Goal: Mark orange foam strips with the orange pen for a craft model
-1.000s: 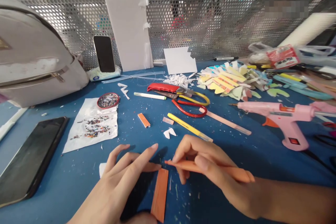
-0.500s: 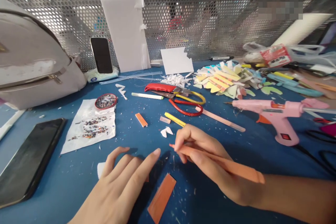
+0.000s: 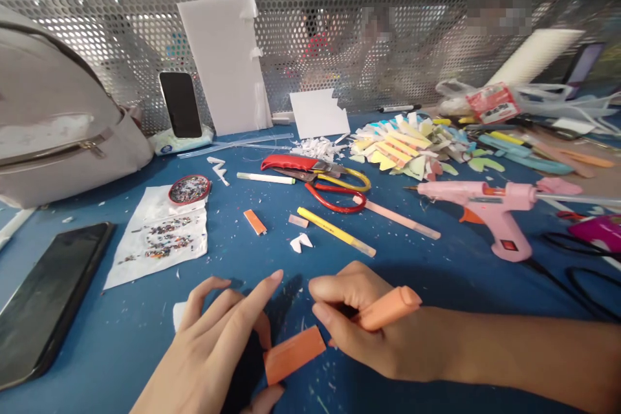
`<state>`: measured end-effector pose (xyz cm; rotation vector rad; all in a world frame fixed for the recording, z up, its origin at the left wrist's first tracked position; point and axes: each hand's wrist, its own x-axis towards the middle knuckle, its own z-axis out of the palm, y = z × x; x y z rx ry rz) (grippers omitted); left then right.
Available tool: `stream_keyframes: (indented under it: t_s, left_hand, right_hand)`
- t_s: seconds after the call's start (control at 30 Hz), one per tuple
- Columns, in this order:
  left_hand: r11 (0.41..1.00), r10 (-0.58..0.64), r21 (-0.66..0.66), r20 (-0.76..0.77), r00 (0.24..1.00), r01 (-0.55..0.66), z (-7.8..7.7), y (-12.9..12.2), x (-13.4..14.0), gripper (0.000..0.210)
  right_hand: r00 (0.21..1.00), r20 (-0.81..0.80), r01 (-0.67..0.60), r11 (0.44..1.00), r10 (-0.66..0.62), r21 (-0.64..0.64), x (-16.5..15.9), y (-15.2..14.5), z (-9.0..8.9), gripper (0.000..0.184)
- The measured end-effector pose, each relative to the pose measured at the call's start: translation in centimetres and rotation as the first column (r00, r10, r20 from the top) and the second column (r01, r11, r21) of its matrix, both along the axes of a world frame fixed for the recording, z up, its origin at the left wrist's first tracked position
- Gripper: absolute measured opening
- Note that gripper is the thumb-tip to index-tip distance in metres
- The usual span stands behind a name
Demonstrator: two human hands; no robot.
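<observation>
Tabletop in speckled blue is carrying a yellow marker, and an orange strip is lying on the near side of that marker. The left hand is pinching the strip's left end between thumb and a bent finger, its other fingers spreading outward. The right hand is gripping an orange marker, whose tip is showing just beside the strip's right end; I cannot tell whether that tip is touching the tabletop.

Left of the yellow marker, a small orange piece is lying flat, and a white notched scrap is sitting nearer to it. Farther left, white paper is bearing a round red-rimmed dish and scattered dark bits. Beyond the yellow marker, cutting tools with red and yellow handles are resting near a heap of coloured scraps. Well to its right, a pink glue gun is lying on its side.
</observation>
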<state>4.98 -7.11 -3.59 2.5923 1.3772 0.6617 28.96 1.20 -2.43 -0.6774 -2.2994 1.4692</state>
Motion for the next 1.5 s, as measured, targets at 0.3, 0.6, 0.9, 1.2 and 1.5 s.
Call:
stream_keyframes:
  t_s: [0.3,0.6,0.9,1.2,1.5]
  left_hand:
    - [0.998,0.01,-0.065,0.04,0.999,-0.007,0.07,-0.13,0.05,0.063]
    - [0.998,0.0,-0.069,0.037,0.999,0.003,-0.09,0.08,0.05,0.065]
    - [0.994,0.017,-0.105,0.047,0.999,-0.012,-0.03,0.07,-0.06,0.068]
    - [0.996,0.093,0.003,-0.043,0.995,-0.093,0.2,0.44,0.52,0.082]
    - [0.995,0.09,-0.052,0.008,0.996,-0.09,-0.13,-0.21,0.3,0.077]
  right_hand:
    - [1.0,0.021,-0.022,1.0,0.021,0.014,-0.13,0.05,0.14,0.038]
    - [1.0,0.021,-0.02,1.0,0.02,-0.008,-0.07,0.03,0.16,0.037]
    - [1.0,0.022,0.007,0.999,-0.006,-0.046,-0.16,0.01,0.19,0.038]
    - [1.0,0.012,0.018,0.998,-0.017,-0.065,-0.08,-0.1,0.06,0.039]
    - [0.998,0.008,0.062,0.996,-0.062,-0.064,-0.14,-0.06,0.11,0.04]
